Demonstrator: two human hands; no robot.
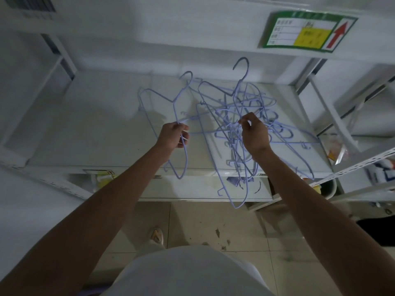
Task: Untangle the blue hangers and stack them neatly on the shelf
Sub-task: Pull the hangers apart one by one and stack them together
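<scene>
Across the middle of the frame runs a white shelf [89, 133], and above it both bare hands work at blue wire hangers. At centre left, the left hand [173, 135] is curled round the wires of a separated hanger [164, 97], gripping it where its bars meet; that hanger's hook points up toward the back of the shelf and its lower corner hangs down past the shelf's front edge. At centre right, the right hand [254, 131] pinches a wire with thumb and fingertips near the heart of the tangled bundle of hangers [239, 107], which spreads over the right half of the shelf. One hook of the bundle rises high toward the upper middle of the frame, and several loops droop below the front edge, the lowest reaching over the lower shelf level. A long wire of the bundle stretches toward the right end of the shelf. Whether the separated hanger is fully free of the bundle cannot be told, since thin wires cross between the two hands. On the beam at the upper right sits a green-bordered label [307, 32] with a yellow patch and a red arrow. At the bottom of the frame lie a tiled floor [213, 227], stained in places, and one shoe [157, 236].
</scene>
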